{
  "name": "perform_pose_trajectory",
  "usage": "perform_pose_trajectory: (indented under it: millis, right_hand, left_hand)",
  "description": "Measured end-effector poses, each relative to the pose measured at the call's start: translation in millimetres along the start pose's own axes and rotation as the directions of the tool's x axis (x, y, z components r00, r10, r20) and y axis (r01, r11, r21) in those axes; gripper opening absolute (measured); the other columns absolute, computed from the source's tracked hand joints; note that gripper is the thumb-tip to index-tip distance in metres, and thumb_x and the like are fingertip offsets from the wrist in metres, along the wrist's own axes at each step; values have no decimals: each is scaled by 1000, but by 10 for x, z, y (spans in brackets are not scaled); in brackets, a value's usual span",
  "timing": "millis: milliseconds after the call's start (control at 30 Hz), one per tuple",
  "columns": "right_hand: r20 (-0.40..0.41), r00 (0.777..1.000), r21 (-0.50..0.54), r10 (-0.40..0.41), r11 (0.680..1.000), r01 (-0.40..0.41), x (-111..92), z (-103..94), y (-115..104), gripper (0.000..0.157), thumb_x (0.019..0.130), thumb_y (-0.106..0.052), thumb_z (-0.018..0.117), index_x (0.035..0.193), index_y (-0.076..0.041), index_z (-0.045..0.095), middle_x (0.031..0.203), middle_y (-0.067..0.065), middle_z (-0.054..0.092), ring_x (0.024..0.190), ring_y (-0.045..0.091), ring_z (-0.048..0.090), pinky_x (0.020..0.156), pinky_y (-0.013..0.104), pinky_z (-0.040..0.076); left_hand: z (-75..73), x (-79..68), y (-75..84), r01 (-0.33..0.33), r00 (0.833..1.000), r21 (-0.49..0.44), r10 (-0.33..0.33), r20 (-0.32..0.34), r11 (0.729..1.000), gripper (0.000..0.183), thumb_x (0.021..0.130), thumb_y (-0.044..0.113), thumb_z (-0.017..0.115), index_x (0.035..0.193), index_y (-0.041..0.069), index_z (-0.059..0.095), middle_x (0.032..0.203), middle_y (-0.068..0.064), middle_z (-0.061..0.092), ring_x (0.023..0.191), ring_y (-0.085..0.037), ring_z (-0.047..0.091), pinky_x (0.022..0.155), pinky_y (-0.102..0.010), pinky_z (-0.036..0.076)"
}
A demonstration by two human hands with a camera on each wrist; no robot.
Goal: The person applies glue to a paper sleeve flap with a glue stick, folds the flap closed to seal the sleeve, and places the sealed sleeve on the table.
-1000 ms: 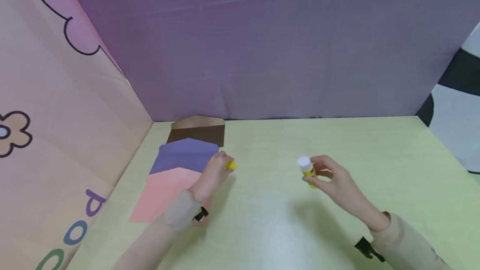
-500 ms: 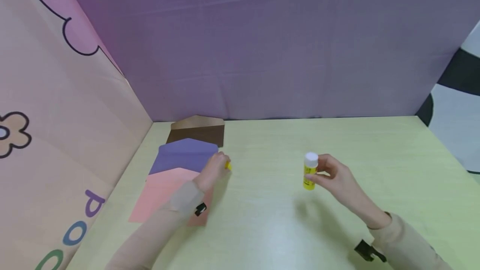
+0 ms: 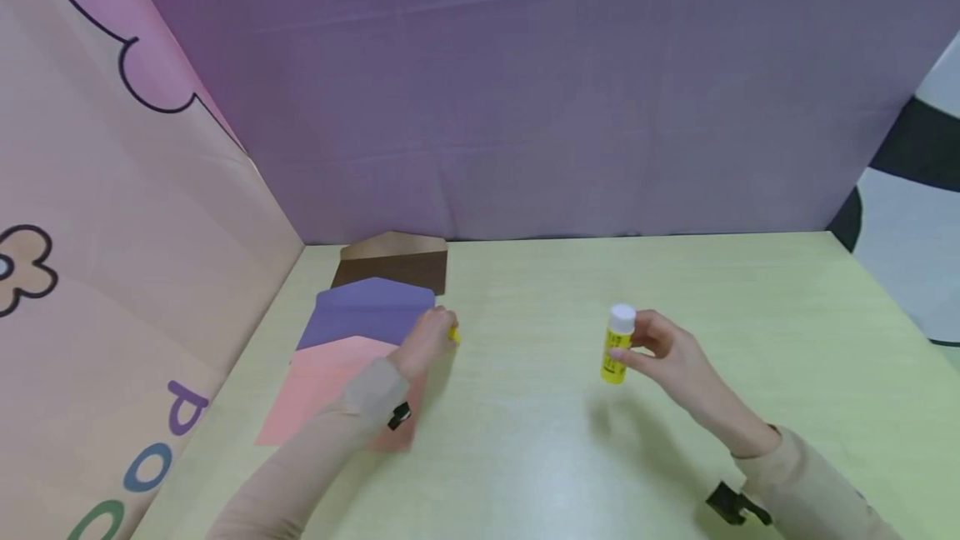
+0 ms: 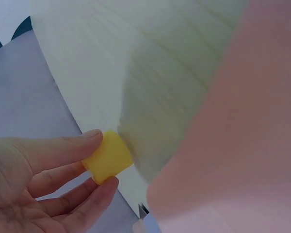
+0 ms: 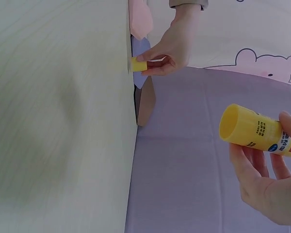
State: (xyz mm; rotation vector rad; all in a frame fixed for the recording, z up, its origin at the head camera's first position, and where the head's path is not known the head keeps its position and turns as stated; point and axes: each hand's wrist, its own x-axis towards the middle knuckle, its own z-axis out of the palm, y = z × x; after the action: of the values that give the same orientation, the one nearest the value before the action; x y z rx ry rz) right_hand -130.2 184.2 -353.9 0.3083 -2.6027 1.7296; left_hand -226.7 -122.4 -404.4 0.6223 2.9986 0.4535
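Edges first: the table (image 3: 540, 290) runs back to a purple cloth (image 3: 525, 90) and left to a printed panel (image 3: 135, 215). The pink envelope (image 3: 311, 386), blue-violet envelope (image 3: 367, 311) and brown envelope (image 3: 397, 275) overlap along that left side. I have a broad stretch of table between the two hands, more right of the right one. Left grip (image 3: 426, 342) is pinching a yellow cap (image 3: 454, 335) just right of the blue-violet envelope; can't tell whether the cap touches the table. Right grip (image 3: 671, 358) has the yellow tube (image 3: 616, 347) between thumb and fingers, raised off the table, well apart from the cap, nearly upright, white end up.

Materials: table is pale wood-grain, slight glare at the front. Tube is a smooth cylinder, printed label, hollow rim at its yellow end in my right wrist view. Cap is short, smooth, looks plastic. Envelopes look like paper, shallow pointed flaps. Purple cloth shows faint creases.
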Motion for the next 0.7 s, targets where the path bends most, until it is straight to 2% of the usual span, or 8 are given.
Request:
perform_pose_trajectory:
  millis: [267,500,600,700]
  right_hand:
    - [15,1000,14,22,1000,-22,-3,14,-10,36,80,-15,65,109,1,51,99,7,57,87,7,55,75,21,47]
    - [23,1000,31,21,999,-21,-4,33,-1,35,80,-13,65,108,2,51,98,7,57,88,6,55,76,21,47]
    - [26,999,28,27,999,-28,-2,34,-2,35,80,-14,64,109,2,51,100,9,58,88,5,55,77,23,46]
    - [31,998,27,48,998,-49,-3,28,-16,38,82,-16,63,112,2,50,104,12,58,89,4,55,80,26,46]
  left_hand:
    - [51,3,-15,7,1000,-25,-7,19,1000,16,67,-11,64,82,-5,64,78,-13,58,75,-25,54,70,-33,47]
    - [51,-7,-11,12,999,-24,-11,37,1000,27,69,-6,66,96,-6,62,89,-17,59,85,-30,55,76,-37,47]
    - [30,-26,27,1,1000,-17,-1,-8,1000,32,72,3,70,102,-4,61,92,-15,57,87,-29,52,77,-37,47]
    - [-3,-53,98,-34,994,-16,33,-103,999,32,74,11,70,103,-1,62,94,-13,56,91,-27,51,79,-36,45]
